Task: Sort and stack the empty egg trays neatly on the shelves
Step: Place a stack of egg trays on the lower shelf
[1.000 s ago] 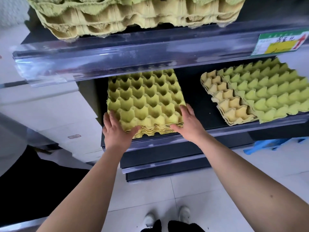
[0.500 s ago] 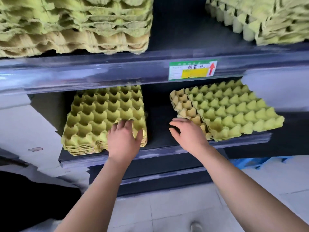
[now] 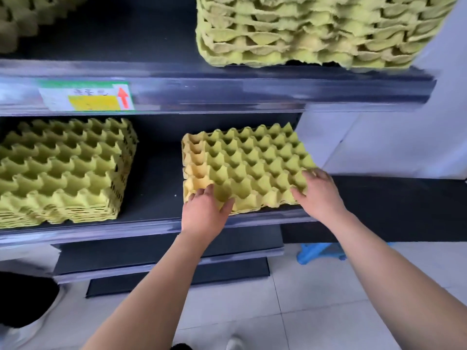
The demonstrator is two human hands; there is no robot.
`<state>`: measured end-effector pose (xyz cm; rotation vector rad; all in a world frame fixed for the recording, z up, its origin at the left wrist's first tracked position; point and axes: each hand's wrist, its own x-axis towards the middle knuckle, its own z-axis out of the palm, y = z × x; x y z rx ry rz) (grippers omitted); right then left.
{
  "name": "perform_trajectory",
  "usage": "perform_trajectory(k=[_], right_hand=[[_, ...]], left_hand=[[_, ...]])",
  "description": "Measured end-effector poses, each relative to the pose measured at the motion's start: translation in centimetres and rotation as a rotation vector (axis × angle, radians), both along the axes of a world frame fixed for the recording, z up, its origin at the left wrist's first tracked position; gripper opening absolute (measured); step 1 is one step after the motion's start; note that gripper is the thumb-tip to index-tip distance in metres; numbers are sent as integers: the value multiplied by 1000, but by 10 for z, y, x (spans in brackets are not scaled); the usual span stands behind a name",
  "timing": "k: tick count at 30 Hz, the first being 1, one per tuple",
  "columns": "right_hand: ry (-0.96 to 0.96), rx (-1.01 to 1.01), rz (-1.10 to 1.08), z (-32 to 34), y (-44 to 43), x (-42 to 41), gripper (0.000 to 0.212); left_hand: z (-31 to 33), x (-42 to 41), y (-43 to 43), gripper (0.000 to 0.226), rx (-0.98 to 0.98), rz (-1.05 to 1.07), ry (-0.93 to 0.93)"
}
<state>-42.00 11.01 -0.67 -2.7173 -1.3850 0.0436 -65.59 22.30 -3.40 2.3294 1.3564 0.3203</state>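
Moved off the left stack (image 3: 63, 168), the left hand (image 3: 204, 210) joins the right hand (image 3: 318, 195) on the offset top tray (image 3: 252, 160), fingers flat, gripping nothing. Slide it left along the shelf (image 3: 151, 223) until the cells nest flush.

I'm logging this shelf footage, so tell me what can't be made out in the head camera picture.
Head view:
- Writing on the green-and-yellow paper shelf label: motion-blurred, unreadable.
- Yellow-green pulp egg-tray stack on the upper shelf: top cut off by the frame edge.
- Lower-shelf left tray stack: left side cut off by the frame edge.
- Yellow pulp tray under the right green tray: mostly covered by it.
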Motion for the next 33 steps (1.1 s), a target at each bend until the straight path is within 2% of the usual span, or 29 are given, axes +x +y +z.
perform_trajectory(k=[3, 6, 8, 12, 24, 33], right_hand=[[162, -28, -126, -7, -5, 25, 81], [469, 44, -191, -8, -6, 36, 100], [537, 121, -199, -8, -6, 39, 102], [478, 214, -179, -5, -5, 38, 83], [350, 471, -92, 0, 23, 6, 82], [392, 342, -60, -20, 41, -10, 85]], left_hand=[[-4, 16, 1, 81, -112, 86, 29], [-8, 25, 4, 68, -197, 148, -12], [-9, 29, 5, 60, -188, 172, -48], [-7, 30, 8, 48, -138, 214, -206], [-10, 2, 20, 39, 20, 344, -499], [-23, -8, 26, 27, 12, 406, -432]])
